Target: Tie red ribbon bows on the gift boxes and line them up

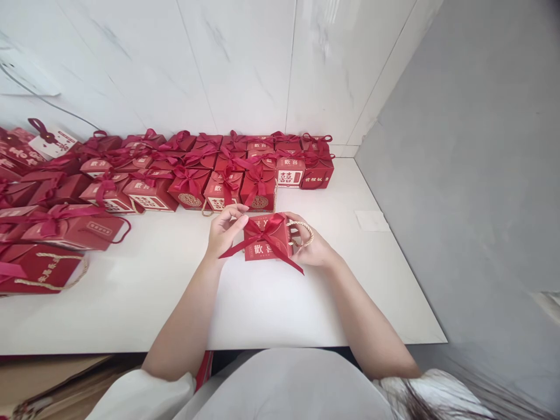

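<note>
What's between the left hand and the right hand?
A red gift box with a ribbon bow on top lies between the left hand and right hand, as the head view shows.

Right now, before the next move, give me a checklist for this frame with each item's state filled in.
1. Red box between left hand and right hand: ok.
2. Ribbon bow tied, loops and tails showing: ok.
3. Rope handle visible at the box's right side, beside the right hand: ok.
4. Firm grip by either hand: cannot tell.
5. Box's underside resting on the white table: cannot tell.
</note>
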The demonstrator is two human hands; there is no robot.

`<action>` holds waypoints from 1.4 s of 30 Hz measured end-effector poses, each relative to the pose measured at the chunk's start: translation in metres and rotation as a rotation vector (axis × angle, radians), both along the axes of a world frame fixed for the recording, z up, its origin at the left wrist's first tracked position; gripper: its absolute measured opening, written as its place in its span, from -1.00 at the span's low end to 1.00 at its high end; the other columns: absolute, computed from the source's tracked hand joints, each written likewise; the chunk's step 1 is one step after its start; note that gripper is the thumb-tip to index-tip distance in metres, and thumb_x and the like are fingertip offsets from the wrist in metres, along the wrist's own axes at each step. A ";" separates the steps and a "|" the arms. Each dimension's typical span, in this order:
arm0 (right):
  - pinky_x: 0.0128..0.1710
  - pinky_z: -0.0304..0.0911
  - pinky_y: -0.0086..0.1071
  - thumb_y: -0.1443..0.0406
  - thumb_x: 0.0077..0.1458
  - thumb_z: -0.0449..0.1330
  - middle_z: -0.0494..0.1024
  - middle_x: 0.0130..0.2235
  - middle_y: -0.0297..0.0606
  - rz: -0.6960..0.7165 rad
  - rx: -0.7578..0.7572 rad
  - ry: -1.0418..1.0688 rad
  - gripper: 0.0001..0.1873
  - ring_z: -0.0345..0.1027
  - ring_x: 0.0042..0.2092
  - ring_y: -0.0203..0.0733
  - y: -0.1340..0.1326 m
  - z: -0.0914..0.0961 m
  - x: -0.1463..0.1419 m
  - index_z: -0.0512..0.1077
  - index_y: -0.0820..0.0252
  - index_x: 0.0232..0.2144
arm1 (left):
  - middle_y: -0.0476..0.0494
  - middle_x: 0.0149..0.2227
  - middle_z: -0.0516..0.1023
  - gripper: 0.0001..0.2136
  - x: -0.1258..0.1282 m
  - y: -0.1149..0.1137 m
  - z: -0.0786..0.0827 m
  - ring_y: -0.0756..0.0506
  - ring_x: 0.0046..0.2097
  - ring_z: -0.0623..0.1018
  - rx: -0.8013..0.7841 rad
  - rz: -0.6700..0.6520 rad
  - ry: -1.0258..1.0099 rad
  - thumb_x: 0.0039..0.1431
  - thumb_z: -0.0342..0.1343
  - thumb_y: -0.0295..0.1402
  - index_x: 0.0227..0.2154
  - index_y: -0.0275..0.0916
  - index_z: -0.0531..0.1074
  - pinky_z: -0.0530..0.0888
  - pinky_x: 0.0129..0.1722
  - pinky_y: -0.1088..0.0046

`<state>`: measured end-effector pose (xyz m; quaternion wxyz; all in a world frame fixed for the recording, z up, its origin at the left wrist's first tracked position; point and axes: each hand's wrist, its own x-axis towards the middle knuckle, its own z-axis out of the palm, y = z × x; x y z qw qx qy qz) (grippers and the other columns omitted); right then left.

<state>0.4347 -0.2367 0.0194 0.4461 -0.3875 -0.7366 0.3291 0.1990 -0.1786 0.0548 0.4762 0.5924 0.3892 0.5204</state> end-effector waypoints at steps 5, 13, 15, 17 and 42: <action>-0.05 0.50 -0.15 0.20 -0.07 0.41 0.26 0.25 0.00 -0.003 0.052 -0.024 -0.10 0.38 0.12 0.01 -0.001 0.006 -0.002 0.11 0.04 0.26 | -0.14 -0.17 0.52 -0.68 0.002 -0.001 0.001 -0.11 -0.07 0.51 -0.038 -0.042 0.015 0.04 0.32 -0.19 -0.53 -0.22 0.29 0.42 -0.01 0.33; -0.01 0.48 -0.16 0.18 -0.09 0.39 0.25 0.27 -0.06 -0.143 0.061 -0.071 -0.06 0.45 0.08 -0.02 0.000 0.003 0.002 0.07 0.01 0.28 | -0.11 -0.23 0.57 -0.71 0.000 0.005 -0.002 -0.05 -0.22 0.55 -0.129 0.084 -0.041 0.02 0.33 -0.14 -0.34 -0.19 0.43 0.48 -0.25 0.48; -0.03 0.49 -0.13 0.19 -0.08 0.38 0.24 0.27 -0.06 -0.216 0.086 -0.114 -0.04 0.43 0.11 0.01 0.002 0.002 0.005 0.03 -0.02 0.30 | -0.11 -0.23 0.59 -0.71 -0.002 0.006 -0.002 -0.06 -0.25 0.56 -0.167 0.089 -0.039 0.09 0.26 -0.07 -0.33 -0.20 0.46 0.48 -0.30 0.47; -0.03 0.50 -0.09 0.20 -0.07 0.36 0.23 0.28 -0.05 -0.289 0.151 -0.169 -0.03 0.35 0.19 0.09 0.003 0.001 0.007 0.00 -0.03 0.32 | -0.15 -0.20 0.61 -0.67 -0.003 0.005 -0.002 -0.10 -0.21 0.59 -0.137 0.079 -0.007 0.18 0.16 0.00 -0.28 -0.20 0.50 0.49 -0.26 0.42; 0.00 0.45 0.08 -0.11 0.12 0.19 -0.10 0.42 0.05 -0.160 0.299 -0.078 0.00 0.34 0.18 0.11 0.005 -0.018 -0.004 -0.24 -0.10 0.41 | -0.27 0.33 0.22 0.05 -0.028 -0.014 0.065 -0.44 0.37 0.19 0.295 0.162 0.399 -0.34 0.54 -0.26 0.31 -0.06 0.19 0.20 0.34 0.00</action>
